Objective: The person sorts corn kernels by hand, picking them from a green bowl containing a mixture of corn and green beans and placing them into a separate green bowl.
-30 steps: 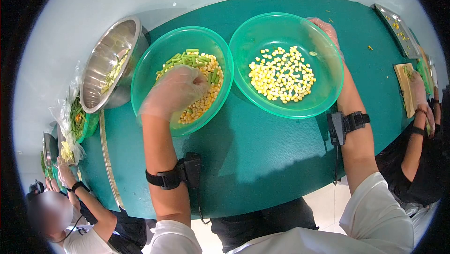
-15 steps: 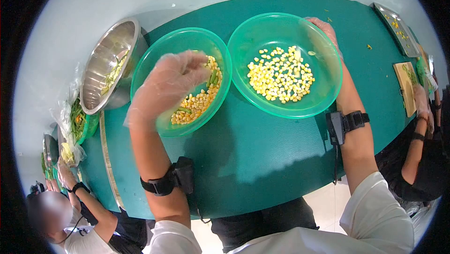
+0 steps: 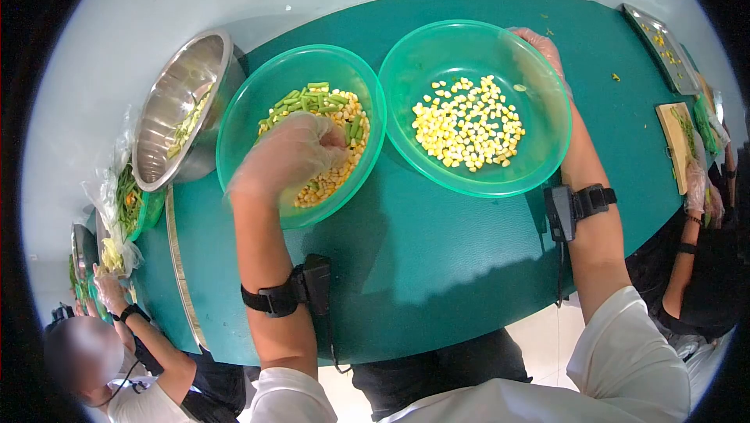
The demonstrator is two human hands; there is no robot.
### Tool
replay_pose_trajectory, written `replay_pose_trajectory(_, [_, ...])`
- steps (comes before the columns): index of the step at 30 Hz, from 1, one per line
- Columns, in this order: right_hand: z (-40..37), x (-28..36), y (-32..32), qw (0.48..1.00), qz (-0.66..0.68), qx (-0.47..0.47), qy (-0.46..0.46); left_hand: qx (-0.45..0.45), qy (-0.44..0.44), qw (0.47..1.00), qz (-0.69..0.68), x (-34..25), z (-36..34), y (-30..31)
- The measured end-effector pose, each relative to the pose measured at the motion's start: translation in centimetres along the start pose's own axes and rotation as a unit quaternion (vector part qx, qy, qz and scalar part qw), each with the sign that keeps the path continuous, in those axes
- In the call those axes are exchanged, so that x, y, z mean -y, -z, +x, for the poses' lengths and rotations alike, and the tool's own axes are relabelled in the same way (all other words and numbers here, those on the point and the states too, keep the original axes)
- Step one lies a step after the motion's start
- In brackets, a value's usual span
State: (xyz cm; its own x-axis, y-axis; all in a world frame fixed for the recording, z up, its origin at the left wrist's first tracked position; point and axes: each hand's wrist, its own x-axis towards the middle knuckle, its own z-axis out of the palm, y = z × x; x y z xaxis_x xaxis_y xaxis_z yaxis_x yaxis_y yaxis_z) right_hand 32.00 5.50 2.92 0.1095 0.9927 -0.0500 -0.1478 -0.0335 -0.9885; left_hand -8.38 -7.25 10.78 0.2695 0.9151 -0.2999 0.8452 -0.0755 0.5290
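My left hand (image 3: 291, 153), in a clear plastic glove, reaches down into the left green bowl (image 3: 234, 122) with its fingers bent together. The fingertips meet the yellow corn kernels (image 3: 332, 177), and what they pinch is hidden. Cut green bean pieces (image 3: 312, 97) lie over the kernels at the far side of this bowl. My right hand (image 3: 544, 52), also gloved, holds the right green bowl (image 3: 539, 138) by its far right side; part of the hand is behind the wall. Paler corn kernels (image 3: 467, 122) are spread on that bowl's bottom.
A steel bowl (image 3: 148, 146) with sliced vegetables leans beside the left bowl. A co-worker's gloved hand (image 3: 111, 289) is at the lower left. At right are a metal tray (image 3: 652, 32), a cutting board (image 3: 672, 146) and another person's gloved hands (image 3: 695, 185).
My left hand has lowered into the left bowl and moved nearer, uncovering the green bean pieces; its fingers have curled. My right hand stays in place. The right-hand person's hands have shifted nearer.
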Motion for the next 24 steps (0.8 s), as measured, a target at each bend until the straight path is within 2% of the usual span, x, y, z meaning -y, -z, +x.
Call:
replay_pose_trajectory(8, [0.6,-0.7,0.8,0.997,-0.063,0.019,0.047,-0.008,0.015,0.999,0.045,-1.0,-0.3,0.4])
replay_pose_trajectory(11, [0.0,-0.1,0.2,1.0,-0.009,0.009,0.01,-0.036,-0.001,0.999,0.041,-0.6,-0.2,0.1])
replay_pose_trajectory(20, [0.0,-0.1,0.1,0.998,0.057,0.01,-0.017,0.006,0.017,0.999,0.041,-1.7,-0.6,0.4])
replay_pose_trajectory(24, [0.1,-0.1,0.3,1.0,-0.008,0.003,0.001,0.015,0.017,0.999,0.03,-1.3,-0.5,0.4])
